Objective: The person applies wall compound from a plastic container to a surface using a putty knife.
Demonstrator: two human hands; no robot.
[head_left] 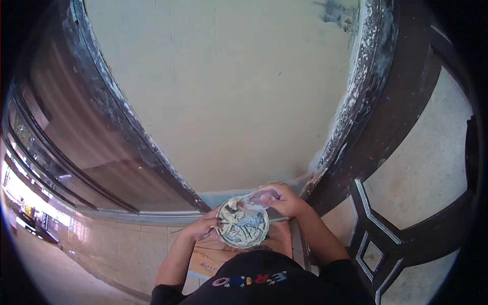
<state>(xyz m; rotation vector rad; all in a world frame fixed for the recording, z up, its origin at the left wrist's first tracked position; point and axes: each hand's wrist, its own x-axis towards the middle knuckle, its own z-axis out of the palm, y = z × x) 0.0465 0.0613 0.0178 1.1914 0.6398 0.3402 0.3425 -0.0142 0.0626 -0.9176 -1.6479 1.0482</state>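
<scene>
My left hand [205,226] grips the side of a round tub [243,243], fingers wrapped around its rim. The tub is tilted toward me, and inside it a pale greenish-white paste [236,226] is smeared in streaks. In my right hand [284,201] is a flat, pale purplish spreader [259,197], pinched between thumb and fingers. It reaches over the tub's far right rim, and whitish paste seems to cling to its lower edge. Its exact shape is partly hidden by my fingers.
Ahead stands a beige wall panel [223,101], bordered by dark strips with flaking white patches [356,96]. A dark frame with pale panels [432,147] rises at right. Left are a brown panel [101,132] and dark bars [46,147]. An orange printed sheet [203,259] lies below the tub.
</scene>
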